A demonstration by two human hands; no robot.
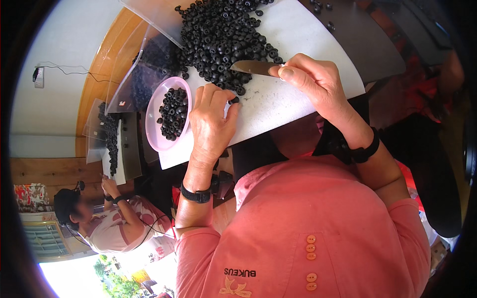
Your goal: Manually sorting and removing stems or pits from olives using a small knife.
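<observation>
In my right hand [318, 84] is a knife [251, 66], its handle between thumb and fingers and its blade pointing left over the near edge of a heap. That heap is made of small black ring-like parts [218, 44], spread on a white board [293, 104]. My left hand [211, 121] pinches one small black part [234, 100] between thumb and fingers, low over the board. Just left of that hand, a pink oval tray [150, 130] holds many more such parts. The knife and the pinched part are apart.
Clear plastic panels [124, 82] stand left of the heap. At far left a co-worker [117, 223] sits by another white board with black parts. A dark grey surface [365, 44] lies to the right, with a few loose parts at its top. Another person's arm [449, 74] shows at the right rim.
</observation>
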